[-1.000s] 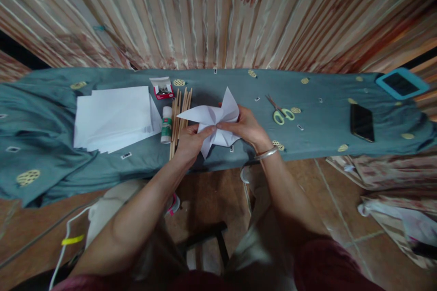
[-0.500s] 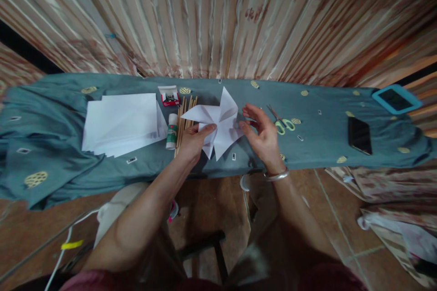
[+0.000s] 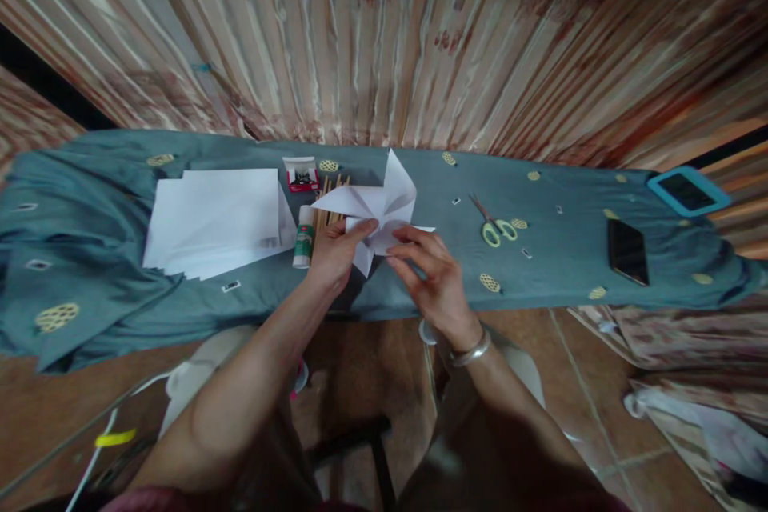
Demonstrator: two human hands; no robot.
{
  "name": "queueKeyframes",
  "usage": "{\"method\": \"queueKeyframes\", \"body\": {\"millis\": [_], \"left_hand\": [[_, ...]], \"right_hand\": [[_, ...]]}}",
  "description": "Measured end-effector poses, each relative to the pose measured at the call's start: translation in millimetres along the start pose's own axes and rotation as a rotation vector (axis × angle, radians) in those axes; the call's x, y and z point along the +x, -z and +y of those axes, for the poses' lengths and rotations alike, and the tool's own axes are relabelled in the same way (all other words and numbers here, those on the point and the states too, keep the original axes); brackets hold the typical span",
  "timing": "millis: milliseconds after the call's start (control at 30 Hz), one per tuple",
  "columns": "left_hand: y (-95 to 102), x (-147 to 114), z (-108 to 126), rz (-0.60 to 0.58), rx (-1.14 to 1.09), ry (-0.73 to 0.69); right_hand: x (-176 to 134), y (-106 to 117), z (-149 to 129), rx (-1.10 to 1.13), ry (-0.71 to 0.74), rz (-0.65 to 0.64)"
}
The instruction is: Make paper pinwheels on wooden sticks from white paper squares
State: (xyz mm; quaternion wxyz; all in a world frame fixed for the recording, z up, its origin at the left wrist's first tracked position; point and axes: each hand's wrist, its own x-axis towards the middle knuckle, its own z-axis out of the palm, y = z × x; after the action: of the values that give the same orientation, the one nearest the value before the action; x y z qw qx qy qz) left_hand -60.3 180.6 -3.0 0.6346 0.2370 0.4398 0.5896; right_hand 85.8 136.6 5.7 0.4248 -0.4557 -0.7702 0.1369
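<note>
A white paper pinwheel (image 3: 398,190) with folded, pointed blades is held above the cloth-covered table. My left hand (image 3: 334,258) grips it from the left, the thumb pressed near its centre and the other fingers hidden beneath. At its lower right, my right hand (image 3: 433,278) has thumb and fingers curled in around a blade's edge, closed on the paper; the hand partly covers that blade. Just left of my left hand stand a green-and-white glue stick (image 3: 303,238) and several thin wooden sticks (image 3: 322,218), partly hidden by the pinwheel.
A stack of white paper (image 3: 222,216) lies on the left of the green-blue cloth (image 3: 564,252). Behind the sticks is a small open red box (image 3: 302,176) with dark contents. Scissors (image 3: 493,226), a dark phone (image 3: 627,251) and a blue-framed tablet (image 3: 689,190) lie to the right.
My right hand has moved left and down from beside the pinwheel onto its lower right blade. My left hand keeps its grip. The view has shifted slightly.
</note>
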Motion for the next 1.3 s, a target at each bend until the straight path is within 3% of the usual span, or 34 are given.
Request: {"method": "queueKeyframes", "body": {"millis": [433, 1300], "left_hand": [[3.6, 1, -12, -0.064, 0.148, -0.084], [-0.3, -2, -12, -0.066, 0.155, -0.085]], "right_hand": [[8, -12, 9, 0.166, -0.382, 0.122], [10, -12, 9, 0.136, -0.386, 0.118]]}}
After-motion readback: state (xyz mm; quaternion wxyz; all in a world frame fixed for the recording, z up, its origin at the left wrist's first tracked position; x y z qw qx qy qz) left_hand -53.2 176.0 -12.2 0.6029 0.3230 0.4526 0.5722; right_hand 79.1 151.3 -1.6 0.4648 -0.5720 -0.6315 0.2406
